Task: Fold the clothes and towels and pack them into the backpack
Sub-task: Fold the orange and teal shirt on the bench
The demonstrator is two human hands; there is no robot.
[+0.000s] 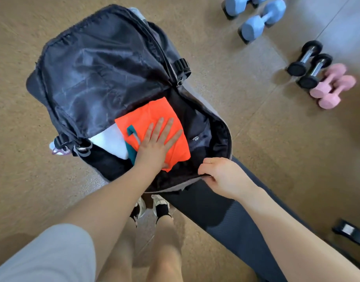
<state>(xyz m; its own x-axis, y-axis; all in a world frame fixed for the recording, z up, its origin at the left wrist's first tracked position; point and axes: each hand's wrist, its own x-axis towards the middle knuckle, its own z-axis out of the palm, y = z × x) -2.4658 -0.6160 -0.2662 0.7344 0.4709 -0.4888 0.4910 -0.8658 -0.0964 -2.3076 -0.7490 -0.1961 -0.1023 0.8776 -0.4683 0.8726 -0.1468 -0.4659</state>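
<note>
Tan speckled gym flooring lies under an open black nylon backpack (105,64). Your left hand (157,143) presses flat, fingers straight, on a folded orange garment (154,112) inside it, beside a white towel (111,140). Your right hand (219,176) pinches the backpack's near rim.

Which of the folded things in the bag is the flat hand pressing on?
The orange garment. The left hand lies flat on it, fingers spread. The white towel and the teal piece sit beside and under it, untouched.
</note>
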